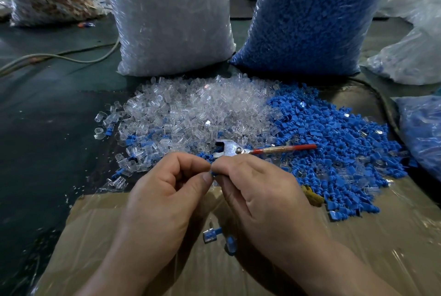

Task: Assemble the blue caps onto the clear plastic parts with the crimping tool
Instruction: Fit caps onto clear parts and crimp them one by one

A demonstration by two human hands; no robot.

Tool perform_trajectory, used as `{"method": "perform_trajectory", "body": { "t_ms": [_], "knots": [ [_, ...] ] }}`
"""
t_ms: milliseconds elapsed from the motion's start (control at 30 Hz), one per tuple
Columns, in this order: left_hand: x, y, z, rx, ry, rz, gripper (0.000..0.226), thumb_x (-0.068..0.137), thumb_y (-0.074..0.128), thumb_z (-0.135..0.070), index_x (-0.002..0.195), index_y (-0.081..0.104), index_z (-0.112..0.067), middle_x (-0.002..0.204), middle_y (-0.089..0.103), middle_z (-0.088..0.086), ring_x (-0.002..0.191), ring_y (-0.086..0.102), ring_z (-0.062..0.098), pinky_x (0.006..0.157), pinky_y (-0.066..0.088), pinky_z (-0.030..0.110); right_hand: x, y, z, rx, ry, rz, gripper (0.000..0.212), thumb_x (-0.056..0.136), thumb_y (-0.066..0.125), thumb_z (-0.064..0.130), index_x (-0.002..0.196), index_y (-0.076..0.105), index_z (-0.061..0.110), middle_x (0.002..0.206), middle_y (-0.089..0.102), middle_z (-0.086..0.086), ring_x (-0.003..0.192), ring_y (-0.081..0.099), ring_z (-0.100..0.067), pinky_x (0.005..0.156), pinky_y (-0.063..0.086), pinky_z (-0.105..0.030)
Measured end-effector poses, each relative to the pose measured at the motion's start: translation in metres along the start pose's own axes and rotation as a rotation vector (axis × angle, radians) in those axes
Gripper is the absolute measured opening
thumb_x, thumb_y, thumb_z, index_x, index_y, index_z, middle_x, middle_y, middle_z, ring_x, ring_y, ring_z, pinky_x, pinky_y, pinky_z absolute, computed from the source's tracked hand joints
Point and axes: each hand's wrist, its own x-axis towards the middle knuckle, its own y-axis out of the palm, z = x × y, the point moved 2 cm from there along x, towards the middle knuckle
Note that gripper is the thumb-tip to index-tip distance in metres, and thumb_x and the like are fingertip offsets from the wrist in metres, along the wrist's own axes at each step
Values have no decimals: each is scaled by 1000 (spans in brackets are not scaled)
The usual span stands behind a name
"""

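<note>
- the left hand point(167, 190) and right hand point(260, 190) meet fingertip to fingertip, both curled and pinching one small blue cap point(212, 173); whether a clear part is hidden between the fingers cannot be told
- this looks like the fitting step: a cap being seated by hand before any squeeze from the tool
- the crimping tool point(235, 150) lies unheld just beyond the knuckles, metal head toward the hands, red handle pointing right over the caps
- the next move probably calls for one hand to hold the piece steady while the other lets go and reaches for the tool
- two joined pieces point(212, 233) lie below the wrists on the cardboard point(107, 236), which is wrapped in clear film
- beyond the tool, a pile of clear plastic parts point(195, 109) touches a pile of blue caps point(334, 143) to its right, the two mixing at the edge
- behind the piles stand a bag of clear parts point(171, 16) and a bag of blue caps point(307, 16)
- the table point(47, 117) is dark green, with a cable point(59, 56) at far left and more bags around
</note>
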Motion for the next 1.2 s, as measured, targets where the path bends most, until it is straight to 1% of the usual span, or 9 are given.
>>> {"method": "perform_trajectory", "body": {
  "t_ms": [133,233,367,467,567,700,900,1067,1200],
  "knots": [
    [-1,1,0,-213,-122,87,28,59,91,-23,81,74,-20,59,58,7,44,48,11,38,37,20,0,-2,-2,-23,-12,4,23,97,52,25,112,68,17,98,63,1,86,61,-20,65,52,-41],
    [0,3,2,-361,-180,86,13,66,76,-11,76,73,-18,58,54,8,41,44,10,35,32,18,1,-2,1,-33,-46,26,27,96,51,23,116,66,14,105,63,-2,93,59,-23,68,52,-43],
    [3,2,4,-281,-133,26,34,51,90,-9,74,71,-25,55,54,1,41,43,9,34,32,17,3,-2,0,-125,-23,212,42,92,53,31,133,51,24,130,52,-2,120,48,-24,90,50,-47],
    [5,-1,3,-274,-113,-19,35,50,91,-22,78,72,-27,54,52,-2,40,43,7,33,31,16,4,-11,-16,-329,114,314,66,91,54,41,148,20,40,157,25,3,147,15,-21,120,16,-47],
    [5,-3,4,-303,-109,-28,28,56,83,-26,83,73,-25,55,52,-1,41,42,7,35,33,14,3,-21,-38,-505,277,415,77,92,47,54,150,-1,40,162,-1,7,149,-8,-16,116,-10,-38],
    [7,-5,6,-283,-132,-18,27,56,79,-31,82,73,-26,53,53,0,42,42,9,35,32,16,6,-23,-43,-551,288,470,72,93,43,60,151,10,35,160,10,6,148,5,-18,120,-1,-40],
    [9,-11,10,-251,-134,11,25,61,83,-29,84,73,-26,55,53,-1,44,45,8,36,34,16,9,-31,-45,-569,285,468,66,85,46,68,141,28,38,139,42,14,127,26,-19,109,27,-39],
    [10,-11,12,-215,-132,19,29,62,82,-34,88,72,-25,56,54,0,45,45,10,37,36,17,12,-32,-47,-568,297,503,64,82,49,70,136,33,39,127,50,15,122,30,-19,104,30,-40],
    [9,-10,9,-221,-131,10,35,54,81,-39,85,73,-26,57,54,1,47,46,11,37,36,18,12,-30,-48,-576,265,399,42,88,45,57,125,44,36,103,56,12,103,40,-18,96,23,-38]
  ]
}}
